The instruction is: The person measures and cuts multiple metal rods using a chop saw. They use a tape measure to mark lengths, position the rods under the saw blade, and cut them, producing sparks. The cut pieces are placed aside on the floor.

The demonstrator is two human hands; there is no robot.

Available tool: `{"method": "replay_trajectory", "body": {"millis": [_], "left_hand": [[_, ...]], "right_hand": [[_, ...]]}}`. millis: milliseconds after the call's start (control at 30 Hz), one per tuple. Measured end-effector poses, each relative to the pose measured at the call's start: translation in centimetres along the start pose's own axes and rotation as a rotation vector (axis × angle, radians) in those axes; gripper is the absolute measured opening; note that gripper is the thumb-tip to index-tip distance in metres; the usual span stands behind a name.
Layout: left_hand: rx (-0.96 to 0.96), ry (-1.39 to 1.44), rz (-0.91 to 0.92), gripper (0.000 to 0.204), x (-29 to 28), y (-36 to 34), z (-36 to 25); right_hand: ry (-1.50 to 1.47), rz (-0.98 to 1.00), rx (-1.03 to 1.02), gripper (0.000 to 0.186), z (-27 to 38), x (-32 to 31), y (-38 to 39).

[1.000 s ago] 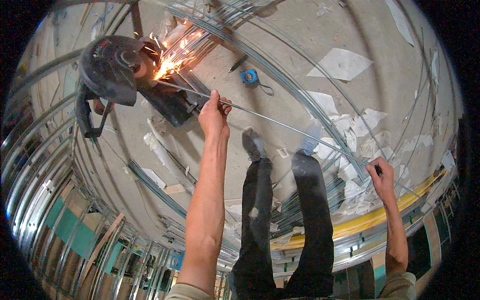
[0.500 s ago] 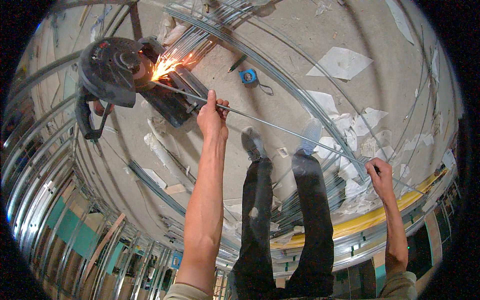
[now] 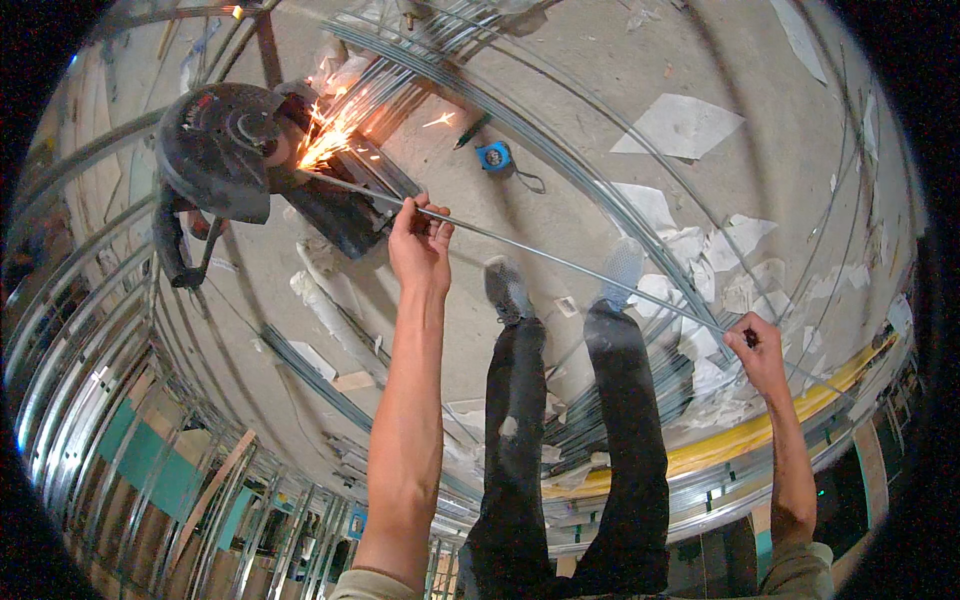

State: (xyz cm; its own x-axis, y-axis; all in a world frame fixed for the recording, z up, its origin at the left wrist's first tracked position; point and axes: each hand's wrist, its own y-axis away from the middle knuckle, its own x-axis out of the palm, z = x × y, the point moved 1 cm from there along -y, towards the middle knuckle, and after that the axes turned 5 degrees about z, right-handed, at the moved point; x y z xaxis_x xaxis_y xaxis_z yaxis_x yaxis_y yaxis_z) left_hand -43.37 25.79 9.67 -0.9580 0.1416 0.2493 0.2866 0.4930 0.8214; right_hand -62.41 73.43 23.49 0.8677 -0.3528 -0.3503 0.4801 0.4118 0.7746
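Note:
A long thin metal rod (image 3: pixel 560 258) slants across the view, its far left end at a black abrasive cut-off saw (image 3: pixel 215 150). Bright orange sparks (image 3: pixel 330 145) spray from where the rod meets the saw. Close to the saw's base, my left hand (image 3: pixel 420 250) is closed on the rod, its thumb by the rod and its fingertips curled past it. Far to the right, my right hand (image 3: pixel 757 350) grips the same rod in a closed fist near its other end. The saw's handle (image 3: pixel 178 250) hangs at the left with neither hand on it.
A blue tape measure (image 3: pixel 493 157) and a black marker-like stick (image 3: pixel 473 131) lie on the concrete floor. Long rods (image 3: pixel 590 190) in a bundle run past my feet. Torn white paper (image 3: pixel 678 125) is scattered at right. Metal profiles (image 3: pixel 90 400) stand along the left.
My left hand has shifted slightly left and down along the rod, and its thumb, upright before, is now lowered. The sparks spread wider, with some flying farther off. My right hand has barely moved.

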Motion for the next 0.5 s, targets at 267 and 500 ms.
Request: {"method": "replay_trajectory", "body": {"millis": [267,500], "left_hand": [[0.023,-0.115,-0.040,0.026,0.24,0.63,0.62],[0.016,-0.205,-0.123,0.029,-0.18,0.32,0.86]], "right_hand": [[-0.011,0.042,0.068,0.026,-0.69,-0.49,0.05],[0.068,0.087,0.030,0.021,-0.92,-0.18,-0.48]]}}
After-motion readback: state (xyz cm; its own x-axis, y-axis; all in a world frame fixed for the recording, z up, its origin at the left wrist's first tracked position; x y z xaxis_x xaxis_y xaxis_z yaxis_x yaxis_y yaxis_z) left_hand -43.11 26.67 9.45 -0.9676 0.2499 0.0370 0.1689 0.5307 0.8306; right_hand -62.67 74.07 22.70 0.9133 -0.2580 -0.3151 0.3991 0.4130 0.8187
